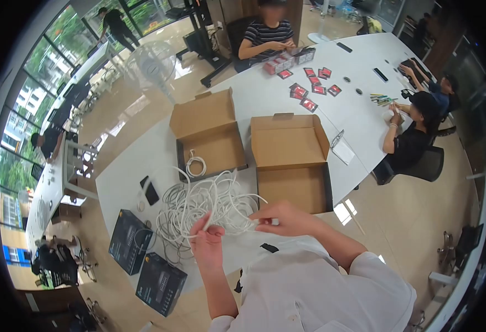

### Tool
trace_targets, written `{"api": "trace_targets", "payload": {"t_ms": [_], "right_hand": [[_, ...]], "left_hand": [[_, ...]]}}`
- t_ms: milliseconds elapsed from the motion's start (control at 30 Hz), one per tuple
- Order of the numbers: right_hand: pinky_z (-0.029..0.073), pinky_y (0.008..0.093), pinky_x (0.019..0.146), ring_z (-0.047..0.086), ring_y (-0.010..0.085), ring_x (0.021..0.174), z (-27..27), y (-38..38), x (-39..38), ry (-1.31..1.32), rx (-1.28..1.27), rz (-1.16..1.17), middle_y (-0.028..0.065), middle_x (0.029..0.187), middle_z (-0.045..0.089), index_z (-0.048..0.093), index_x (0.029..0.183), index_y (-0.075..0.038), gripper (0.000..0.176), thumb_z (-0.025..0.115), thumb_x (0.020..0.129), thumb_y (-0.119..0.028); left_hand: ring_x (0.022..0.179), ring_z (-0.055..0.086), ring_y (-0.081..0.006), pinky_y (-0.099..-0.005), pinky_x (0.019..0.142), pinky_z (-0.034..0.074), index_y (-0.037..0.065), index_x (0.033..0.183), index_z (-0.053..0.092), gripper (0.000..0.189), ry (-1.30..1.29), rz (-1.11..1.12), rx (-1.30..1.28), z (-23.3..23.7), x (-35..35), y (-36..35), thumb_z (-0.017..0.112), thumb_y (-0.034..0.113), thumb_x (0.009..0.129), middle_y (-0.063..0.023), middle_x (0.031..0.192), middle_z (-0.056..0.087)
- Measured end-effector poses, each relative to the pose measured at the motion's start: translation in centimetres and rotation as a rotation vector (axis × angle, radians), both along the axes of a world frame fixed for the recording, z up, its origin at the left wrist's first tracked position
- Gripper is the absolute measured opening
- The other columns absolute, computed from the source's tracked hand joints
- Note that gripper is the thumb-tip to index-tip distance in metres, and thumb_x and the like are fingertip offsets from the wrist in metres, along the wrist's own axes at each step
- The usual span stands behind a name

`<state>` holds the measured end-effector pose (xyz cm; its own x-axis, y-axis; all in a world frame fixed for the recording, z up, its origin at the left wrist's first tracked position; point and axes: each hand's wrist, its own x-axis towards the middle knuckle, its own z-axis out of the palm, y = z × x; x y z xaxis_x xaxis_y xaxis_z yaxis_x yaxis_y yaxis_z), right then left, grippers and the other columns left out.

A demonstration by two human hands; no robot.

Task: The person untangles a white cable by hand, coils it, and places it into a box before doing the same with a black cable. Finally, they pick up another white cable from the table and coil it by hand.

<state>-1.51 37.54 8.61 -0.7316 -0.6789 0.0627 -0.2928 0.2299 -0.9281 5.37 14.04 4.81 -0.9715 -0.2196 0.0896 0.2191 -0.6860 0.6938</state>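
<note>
A large loose tangle of white cable [190, 207] lies on the white table in front of me. My left hand [207, 243] is closed at the near side of the tangle, with a stretch of cable pinched between thumb and fingers. To its right, my right hand [283, 218] pinches another part of the cable, which arches from the pile up to its fingers. Just beyond the tangle stands an open cardboard box [212, 145] with a small coiled white cable [196, 166] inside. A second open cardboard box [292, 185] sits beyond my right hand.
Two dark printed boxes [129, 242] stand at the table's left edge, near a black phone [150, 191]. A clipboard [342, 148] lies right of the open boxes. Several red packets [309, 104] are spread farther back. Other people sit around the far side, one in a striped shirt [268, 39].
</note>
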Motion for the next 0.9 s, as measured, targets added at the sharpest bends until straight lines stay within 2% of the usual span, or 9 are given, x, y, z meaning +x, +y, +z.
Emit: {"api": "trace_targets", "payload": {"t_ms": [133,233,333,433,533,633,700,833,900], "right_hand": [[0.049,0.0345,0.071,0.061,0.0224,0.081,-2.5,-1.1,0.2,0.155,0.101,0.044,0.0116,0.089,0.064,0.062,0.113,-0.006,0.032,0.065,0.086,-0.023],[0.048,0.0345,0.077,0.060,0.0226,0.092,-2.5,-0.8,-0.2,-0.140,0.042,0.004,0.0111,0.099,0.062,0.054,0.123,-0.005,0.042,0.066,0.085,-0.021],[0.046,0.0348,0.083,0.057,0.0216,0.102,-2.1,-0.3,-0.6,-0.245,-0.011,0.049,0.0104,0.110,0.058,0.041,0.134,-0.005,0.058,0.067,0.084,-0.020],[0.045,0.0345,0.086,0.055,0.0204,0.106,-2.8,-0.5,-0.3,-0.281,-0.125,0.065,0.0103,0.121,0.053,0.029,0.140,-0.004,0.070,0.068,0.084,-0.018],[0.044,0.0328,0.089,0.053,0.0193,0.109,-3.1,-0.9,0.0,-0.443,-0.339,0.057,0.0119,0.127,0.048,0.031,0.139,-0.004,0.067,0.067,0.085,-0.021],[0.044,0.0300,0.086,0.055,0.0159,0.106,-1.8,-1.1,0.4,-0.741,-0.590,-0.021,0.0102,0.123,0.052,0.036,0.136,-0.005,0.057,0.063,0.089,-0.022],[0.044,0.0275,0.082,0.056,0.0128,0.100,-2.6,-1.0,0.3,-0.813,-0.576,-0.108,0.0074,0.113,0.057,0.042,0.131,-0.006,0.047,0.060,0.091,-0.022],[0.044,0.0249,0.076,0.058,0.0098,0.083,-2.9,-0.9,0.5,-0.812,-0.553,-0.224,0.0028,0.093,0.062,0.049,0.119,-0.006,0.028,0.055,0.094,-0.018],[0.044,0.0241,0.074,0.058,0.0091,0.080,-2.8,-0.7,0.7,-0.834,-0.590,-0.286,0.0019,0.088,0.062,0.050,0.115,-0.006,0.023,0.054,0.095,-0.017]], "left_hand": [[0.081,0.067,-0.0269,-0.0328,0.071,0.052,0.008,0.118,0.060,0.028,0.019,-0.058,-0.225,-0.1,0.2,0.3,0.057,0.016,0.091,-0.0217,0.123,0.057],[0.082,0.067,-0.0264,-0.0330,0.072,0.052,0.006,0.116,0.060,0.027,-0.071,-0.122,-0.262,0.2,0.8,0.5,0.055,0.017,0.092,-0.0232,0.121,0.057],[0.080,0.066,-0.0272,-0.0361,0.073,0.051,0.000,0.112,0.058,0.024,-0.156,-0.200,-0.363,0.0,1.2,1.0,0.051,0.014,0.094,-0.0246,0.119,0.058],[0.083,0.066,-0.0265,-0.0370,0.076,0.051,-0.001,0.106,0.060,0.023,-0.224,-0.254,-0.351,-0.1,1.4,1.6,0.052,0.016,0.093,-0.0235,0.119,0.058],[0.088,0.065,-0.0267,-0.0369,0.078,0.050,-0.001,0.098,0.062,0.020,-0.151,-0.341,-0.398,-0.6,1.0,1.6,0.053,0.016,0.092,-0.0199,0.119,0.057],[0.093,0.063,-0.0268,-0.0367,0.081,0.049,0.000,0.090,0.062,0.015,-0.044,-0.407,-0.340,-1.4,0.8,2.3,0.054,0.012,0.091,-0.0172,0.121,0.054],[0.098,0.060,-0.0247,-0.0362,0.086,0.048,0.001,0.090,0.061,0.014,-0.085,-0.465,-0.353,-0.8,0.8,2.7,0.056,0.014,0.090,-0.0165,0.124,0.051],[0.103,0.058,-0.0246,-0.0373,0.091,0.045,0.003,0.095,0.059,0.012,-0.134,-0.531,-0.454,-0.5,0.9,3.4,0.057,0.012,0.088,-0.0155,0.126,0.049],[0.105,0.057,-0.0242,-0.0376,0.092,0.044,0.004,0.098,0.057,0.013,-0.082,-0.512,-0.463,0.1,1.3,4.0,0.056,0.010,0.087,-0.0149,0.127,0.048]]}}
